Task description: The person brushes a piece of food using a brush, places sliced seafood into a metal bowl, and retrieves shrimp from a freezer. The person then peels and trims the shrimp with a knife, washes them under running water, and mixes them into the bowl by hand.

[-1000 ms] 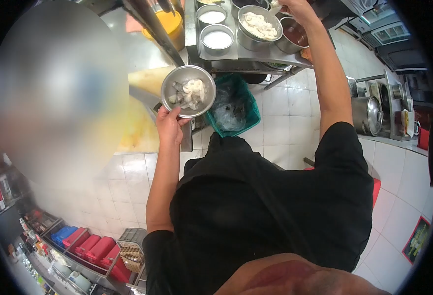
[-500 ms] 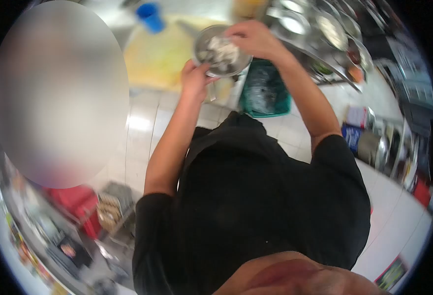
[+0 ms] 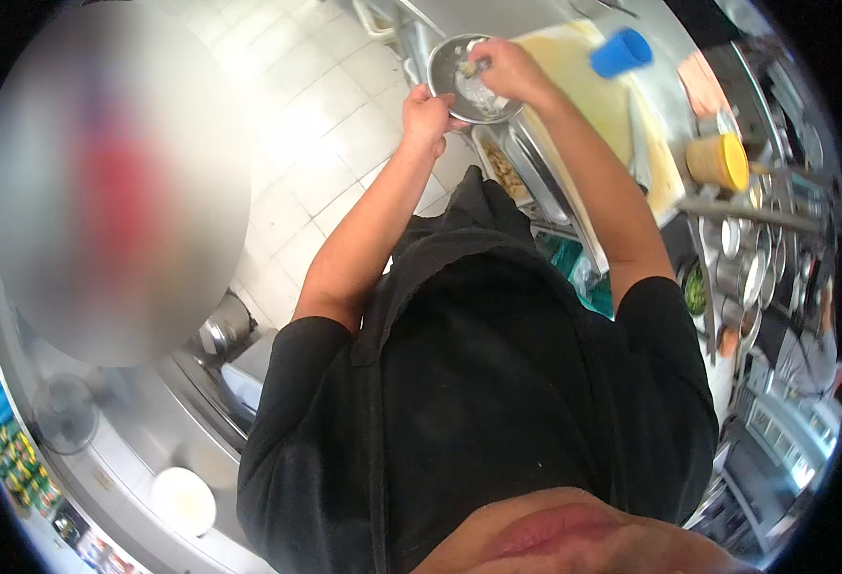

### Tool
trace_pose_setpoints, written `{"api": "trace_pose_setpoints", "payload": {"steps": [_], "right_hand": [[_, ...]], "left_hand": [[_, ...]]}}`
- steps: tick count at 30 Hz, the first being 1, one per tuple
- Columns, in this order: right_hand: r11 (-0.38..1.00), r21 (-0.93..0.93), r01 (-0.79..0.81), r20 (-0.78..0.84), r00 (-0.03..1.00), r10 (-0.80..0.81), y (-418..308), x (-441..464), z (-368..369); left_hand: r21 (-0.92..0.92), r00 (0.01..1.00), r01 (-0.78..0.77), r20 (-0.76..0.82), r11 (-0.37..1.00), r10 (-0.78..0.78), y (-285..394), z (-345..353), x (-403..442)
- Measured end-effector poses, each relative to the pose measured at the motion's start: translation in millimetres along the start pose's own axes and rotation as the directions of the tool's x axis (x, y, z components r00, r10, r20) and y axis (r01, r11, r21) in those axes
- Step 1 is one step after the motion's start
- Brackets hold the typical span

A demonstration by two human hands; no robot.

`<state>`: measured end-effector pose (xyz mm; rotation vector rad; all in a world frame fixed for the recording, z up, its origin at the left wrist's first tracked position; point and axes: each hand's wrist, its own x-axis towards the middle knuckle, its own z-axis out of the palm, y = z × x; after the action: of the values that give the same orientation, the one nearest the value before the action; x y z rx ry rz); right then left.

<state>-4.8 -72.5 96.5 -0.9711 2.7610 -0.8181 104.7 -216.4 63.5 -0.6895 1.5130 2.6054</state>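
My left hand (image 3: 427, 117) grips the near left rim of a round metal bowl (image 3: 440, 80), its thumb over the edge. Whitish, wet-looking food (image 3: 483, 99) lies in the bottom of the bowl. My right hand (image 3: 511, 73) reaches over the far right rim with its fingers bent together inside the bowl. Small pale bits show at those fingertips, but what they pinch is too small to make out. The bowl is held up in the air, slightly tilted, beside the counter's edge.
A yellowed cutting board (image 3: 588, 86) lies on the counter with a blue cup (image 3: 622, 53) and a knife (image 3: 639, 143). Beyond stands a yellow-lidded container (image 3: 718, 163). Below the bowl is a tray of brownish food pieces (image 3: 501, 168). Tiled floor (image 3: 321, 124) spreads left.
My body has turned left, carrying the bowl from beside the green bin past the cutting board. My right fingers have gone deeper into the bowl, and less white food shows.
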Motion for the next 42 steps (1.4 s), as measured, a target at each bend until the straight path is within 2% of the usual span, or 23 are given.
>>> {"api": "trace_pose_setpoints", "payload": {"steps": [2, 3, 6, 7, 10, 11, 13, 15, 17, 19, 21, 22, 24, 27, 30, 32, 33, 36, 39, 41, 42], "right_hand": [[1.0, 0.029, 0.002, 0.092, 0.996, -0.005, -36.5, 46.5, -11.8], [0.994, 0.071, 0.086, 0.084, 0.992, -0.092, -37.7, 71.8, 0.2], [0.977, 0.191, 0.096, 0.311, 0.938, -0.153, -77.3, 145.6, 15.5], [0.914, 0.391, 0.109, 0.294, 0.926, -0.236, -71.1, 177.4, 34.1], [0.931, 0.323, 0.169, 0.136, 0.965, -0.222, -82.1, 257.7, 64.7], [0.96, 0.25, 0.125, 0.204, 0.963, -0.178, -95.0, 278.0, 71.4], [0.939, 0.004, 0.343, 0.148, 0.929, -0.34, -118.0, 320.5, 107.6], [0.897, -0.054, 0.439, 0.194, 0.886, -0.421, -139.6, 356.9, 150.6], [0.875, 0.068, 0.479, 0.297, 0.828, -0.476, -180.5, 408.7, 190.1], [0.769, 0.232, 0.595, 0.274, 0.719, -0.639, -200.9, 473.0, 243.0], [0.813, 0.277, 0.513, 0.39, 0.713, -0.583, -257.0, 520.2, 229.0], [0.796, 0.338, 0.502, 0.403, 0.687, -0.604, -299.2, 566.7, 236.7], [0.85, 0.383, 0.36, 0.546, 0.654, -0.523, -337.2, 605.7, 242.7], [0.839, 0.403, 0.365, 0.461, 0.711, -0.531, -386.1, 665.0, 262.7], [0.889, 0.253, 0.382, 0.353, 0.819, -0.452, -415.0, 735.2, 303.7], [0.893, 0.278, 0.353, 0.278, 0.861, -0.426, -435.6, 767.6, 318.0], [0.895, 0.293, 0.336, 0.242, 0.879, -0.41, -432.2, 758.9, 317.1], [0.649, 0.229, 0.725, 0.094, 0.648, -0.756, -430.0, 814.0, 347.3], [0.711, 0.448, 0.542, 0.043, 0.782, -0.622, -448.9, 880.4, 384.1], [0.681, 0.722, 0.124, 0.208, 0.899, -0.385, -461.1, 940.7, 406.3], [0.602, 0.791, -0.109, 0.333, 0.903, -0.273, -466.9, 967.7, 413.4]], "left_hand": [[-0.063, 0.999, -0.035, -0.037, 0.997, 0.032, 23.6, -30.3, 21.0], [-0.053, 0.997, -0.035, -0.07, 0.998, 0.031, 33.0, -44.4, 34.9], [-0.11, 0.985, -0.092, -0.155, 0.99, 0.074, 70.5, -85.4, 75.5], [-0.098, 0.979, -0.094, -0.188, 0.991, 0.074, 86.0, -101.2, 87.2], [-0.047, 0.949, -0.057, -0.313, 0.997, 0.039, 127.3, -148.9, 125.7], [-0.078, 0.934, -0.068, -0.356, 0.995, 0.036, 142.7, -159.0, 138.3], [-0.044, 0.92, -0.114, -0.382, 0.993, 0.089, 177.6, -183.2, 171.0], [-0.007, 0.883, -0.113, -0.46, 0.994, 0.097, 201.9, -212.7, 201.8], [-0.008, 0.797, -0.141, -0.594, 0.99, 0.108, 209.0, -257.7, 223.5], [-0.047, 0.726, -0.2, -0.678, 0.979, 0.115, 239.7, -312.0, 234.2], [-0.159, 0.69, -0.269, -0.72, 0.95, 0.075, 269.9, -341.5, 228.6], [-0.212, 0.685, -0.344, -0.723, 0.915, 0.09, 303.7, -385.4, 247.2], [-0.198, 0.665, -0.372, -0.739, 0.907, 0.111, 332.1, -423.7, 266.9], [-0.201, 0.653, -0.382, -0.749, 0.902, 0.11, 375.7, -481.2, 299.5], [-0.261, 0.683, -0.365, -0.727, 0.894, 0.067, 428.7, -537.3, 334.5], [-0.255, 0.696, -0.345, -0.715, 0.903, 0.064, 460.9, -572.3, 360.5], [-0.261, 0.696, -0.349, -0.715, 0.9, 0.063, 461.3, -567.1, 356.6], [-0.242, 0.711, -0.31, -0.701, 0.92, 0.055, 491.2, -604.9, 391.4], [-0.274, 0.723, -0.251, -0.691, 0.928, -0.009, 537.2, -651.4, 425.5], [-0.281, 0.709, -0.274, -0.705, 0.92, -0.004, 557.7, -698.4, 459.2], [-0.288, 0.698, -0.286, -0.716, 0.914, -0.008, 565.2, -720.5, 474.8]]}}
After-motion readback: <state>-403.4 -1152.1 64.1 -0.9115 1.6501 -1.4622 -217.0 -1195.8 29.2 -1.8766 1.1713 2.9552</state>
